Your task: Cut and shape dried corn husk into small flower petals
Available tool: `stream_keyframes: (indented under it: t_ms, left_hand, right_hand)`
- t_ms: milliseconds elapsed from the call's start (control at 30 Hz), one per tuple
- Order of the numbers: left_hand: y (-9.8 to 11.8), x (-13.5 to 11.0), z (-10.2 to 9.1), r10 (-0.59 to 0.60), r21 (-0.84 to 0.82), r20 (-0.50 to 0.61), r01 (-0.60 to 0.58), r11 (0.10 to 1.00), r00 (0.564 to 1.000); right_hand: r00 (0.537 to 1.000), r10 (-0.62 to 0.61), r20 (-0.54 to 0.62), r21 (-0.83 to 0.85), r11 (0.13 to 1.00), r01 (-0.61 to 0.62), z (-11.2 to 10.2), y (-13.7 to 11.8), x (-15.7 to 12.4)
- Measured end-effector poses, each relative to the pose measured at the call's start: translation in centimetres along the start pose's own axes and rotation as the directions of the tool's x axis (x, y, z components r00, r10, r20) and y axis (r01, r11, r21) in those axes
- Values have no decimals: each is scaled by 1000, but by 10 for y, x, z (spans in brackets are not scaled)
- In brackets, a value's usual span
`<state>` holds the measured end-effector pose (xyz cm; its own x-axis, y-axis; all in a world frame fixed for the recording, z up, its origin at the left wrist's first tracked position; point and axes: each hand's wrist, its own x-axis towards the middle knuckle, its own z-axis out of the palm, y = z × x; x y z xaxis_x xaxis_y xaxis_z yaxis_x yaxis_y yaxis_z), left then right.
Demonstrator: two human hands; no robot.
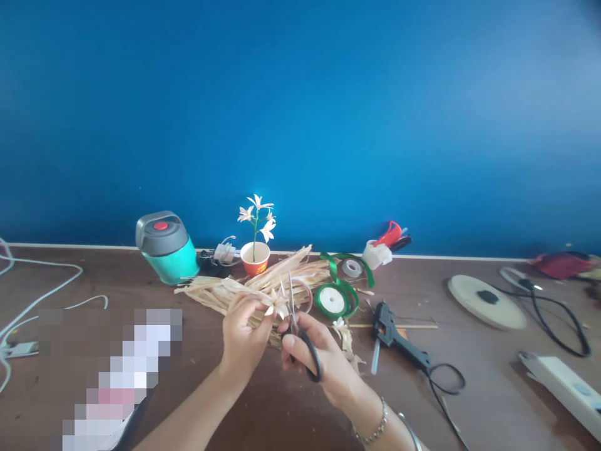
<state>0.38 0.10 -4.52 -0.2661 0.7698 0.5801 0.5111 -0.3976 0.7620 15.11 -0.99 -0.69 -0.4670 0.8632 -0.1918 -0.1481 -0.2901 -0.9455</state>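
My left hand pinches a small cream flower with pointed petals, made of dry husk-like material. In my right hand is a pair of scissors with black handles. Their blades point up and away, parted a little, close beside the flower's right side; whether they touch a petal I cannot tell. Behind both hands lies a heap of dry, pale husk strips. An orange-and-white paper cup stands past the heap, holding a green stem with several cream flowers.
A teal jug stands at the back left. Right of the husks are a green ribbon roll, a tape roll and a black glue gun with its cord. Further right are a round pale disc and a white power strip.
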Motion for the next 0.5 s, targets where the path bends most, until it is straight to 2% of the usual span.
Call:
stream_keyframes:
  t_ms: [500]
  left_hand:
    - [0, -1, 0, -2, -28, 11, 2, 1000, 1000]
  right_hand:
    - [999, 11, -30, -22, 1000, -12, -1, 4, 1]
